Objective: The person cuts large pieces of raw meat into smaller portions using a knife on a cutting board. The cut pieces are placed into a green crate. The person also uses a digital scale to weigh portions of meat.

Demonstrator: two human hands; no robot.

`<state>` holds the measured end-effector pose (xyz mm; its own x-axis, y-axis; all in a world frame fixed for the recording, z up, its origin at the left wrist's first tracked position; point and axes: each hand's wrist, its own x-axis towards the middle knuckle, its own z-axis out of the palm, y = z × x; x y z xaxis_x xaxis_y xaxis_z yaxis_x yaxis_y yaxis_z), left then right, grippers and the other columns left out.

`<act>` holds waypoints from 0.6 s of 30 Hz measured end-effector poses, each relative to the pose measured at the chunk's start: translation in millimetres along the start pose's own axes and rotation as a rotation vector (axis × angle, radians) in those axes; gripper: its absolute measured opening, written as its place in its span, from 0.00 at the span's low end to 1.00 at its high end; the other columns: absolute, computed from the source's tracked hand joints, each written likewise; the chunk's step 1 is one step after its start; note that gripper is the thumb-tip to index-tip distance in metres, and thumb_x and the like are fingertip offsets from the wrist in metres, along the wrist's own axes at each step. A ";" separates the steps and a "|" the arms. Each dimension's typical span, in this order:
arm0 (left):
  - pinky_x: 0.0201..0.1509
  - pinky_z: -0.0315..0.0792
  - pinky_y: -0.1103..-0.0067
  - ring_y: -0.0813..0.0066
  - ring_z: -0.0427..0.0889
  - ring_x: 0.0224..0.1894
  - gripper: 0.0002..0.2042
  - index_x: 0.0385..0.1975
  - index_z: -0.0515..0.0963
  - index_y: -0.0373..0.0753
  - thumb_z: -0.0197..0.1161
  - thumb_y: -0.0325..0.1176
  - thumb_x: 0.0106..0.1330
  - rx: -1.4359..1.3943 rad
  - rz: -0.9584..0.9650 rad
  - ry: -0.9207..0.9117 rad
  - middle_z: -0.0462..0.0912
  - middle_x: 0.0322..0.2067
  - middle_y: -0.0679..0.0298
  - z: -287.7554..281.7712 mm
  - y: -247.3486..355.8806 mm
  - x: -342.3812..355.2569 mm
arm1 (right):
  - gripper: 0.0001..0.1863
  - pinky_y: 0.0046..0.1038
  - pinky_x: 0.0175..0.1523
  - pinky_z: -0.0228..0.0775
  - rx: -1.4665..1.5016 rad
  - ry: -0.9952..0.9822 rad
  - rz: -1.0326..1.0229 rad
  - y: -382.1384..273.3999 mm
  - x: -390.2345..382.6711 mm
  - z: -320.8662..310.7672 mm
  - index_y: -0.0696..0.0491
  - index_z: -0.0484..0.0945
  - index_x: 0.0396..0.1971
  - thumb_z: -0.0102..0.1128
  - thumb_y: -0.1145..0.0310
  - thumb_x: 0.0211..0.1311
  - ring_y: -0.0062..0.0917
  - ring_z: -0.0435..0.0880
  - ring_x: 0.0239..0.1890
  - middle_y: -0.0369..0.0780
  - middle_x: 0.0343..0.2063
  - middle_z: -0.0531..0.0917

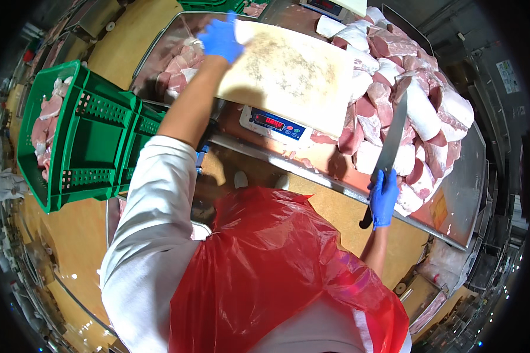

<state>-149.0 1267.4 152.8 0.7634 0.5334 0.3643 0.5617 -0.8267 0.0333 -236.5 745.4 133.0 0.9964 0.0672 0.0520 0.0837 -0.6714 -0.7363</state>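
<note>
My right hand (384, 199), in a blue glove, is wrapped round the dark handle of a long knife (391, 141). The wide blade points up and away, over the front of a big heap of raw pork pieces (415, 109) with pale fat and rind. At the far left corner of a worn white cutting board (300, 73) is my left hand (222, 39), also gloved in blue. Its fingers are apart and I see nothing held in them. The board lies over a scale (272, 125), whose lit red display shows at the near edge. Only stains and residue show on the board.
Smaller meat pieces (180, 67) lie on the metal table left of the board. Green crates (100, 126) stand at the left, the top one holding meat cuts. Another green crate (209, 5) and a second scale (325, 7) are at the back. The table's metal edge (288, 162) runs before me.
</note>
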 end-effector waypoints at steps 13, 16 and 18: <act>0.67 0.66 0.58 0.51 0.68 0.67 0.34 0.67 0.64 0.39 0.61 0.44 0.59 -0.760 0.922 -0.253 0.67 0.65 0.47 25.5 305.4 -72.0 | 0.11 0.39 0.25 0.70 0.019 0.122 0.188 37.4 -49.4 -13.6 0.58 0.70 0.39 0.54 0.64 0.73 0.39 0.81 0.19 0.49 0.19 0.79; 0.68 0.62 0.51 0.48 0.58 0.72 0.45 0.72 0.55 0.41 0.69 0.47 0.55 -0.639 0.958 -0.294 0.58 0.70 0.45 17.3 361.3 -74.4 | 0.09 0.31 0.25 0.71 -0.032 0.201 0.263 70.6 -74.8 -21.5 0.57 0.71 0.37 0.52 0.66 0.74 0.28 0.80 0.19 0.43 0.18 0.79; 0.69 0.58 0.46 0.46 0.54 0.74 0.51 0.74 0.49 0.43 0.73 0.47 0.52 -0.557 1.059 -0.260 0.53 0.72 0.44 9.4 403.3 -74.2 | 0.09 0.31 0.25 0.72 -0.037 0.242 0.365 91.5 -96.9 -31.2 0.57 0.70 0.37 0.52 0.66 0.74 0.28 0.81 0.19 0.43 0.19 0.80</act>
<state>23.9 896.1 130.4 0.8370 -0.4824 0.2583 -0.5403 -0.8033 0.2503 -324.9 654.5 81.6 0.9351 -0.3514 -0.0471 -0.2783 -0.6452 -0.7115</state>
